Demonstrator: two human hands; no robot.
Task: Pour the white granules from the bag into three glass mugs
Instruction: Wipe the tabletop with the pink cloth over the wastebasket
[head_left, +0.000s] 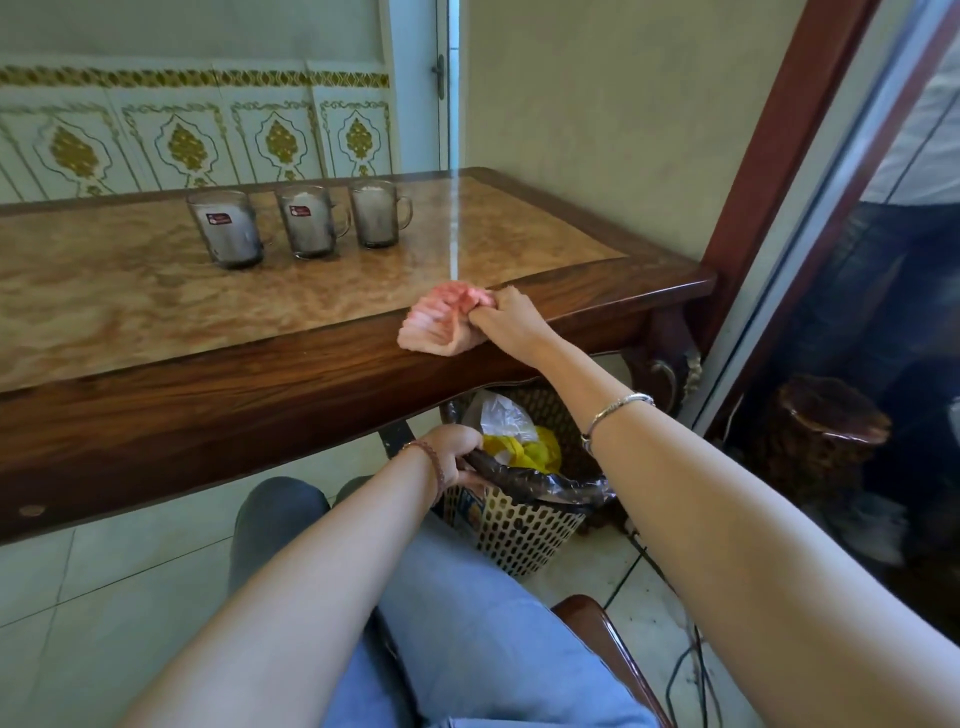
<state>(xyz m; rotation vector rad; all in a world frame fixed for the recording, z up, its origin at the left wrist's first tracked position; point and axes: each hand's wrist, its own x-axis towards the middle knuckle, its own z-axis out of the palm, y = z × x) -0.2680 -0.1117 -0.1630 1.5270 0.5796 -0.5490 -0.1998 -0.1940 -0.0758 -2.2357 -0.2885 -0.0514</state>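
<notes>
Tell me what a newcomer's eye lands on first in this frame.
Probably the pink cloth gripped by the right hand at the table's near edge. Behind it, three glass mugs stand in a row, all holding white granules. Under the table, the left hand grips the rim of a perforated wastebasket.

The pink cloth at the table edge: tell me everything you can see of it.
The pink cloth is a soft, bunched rag, pale pink with redder streaks toward its top, slightly motion-blurred. It lies crumpled on the near edge of the wooden table, partly on the marbled top and partly draping over the dark wood rim. The right hand grips its right side with curled fingers. Nothing else touches it; the three glass mugs stand apart, farther back.
</notes>
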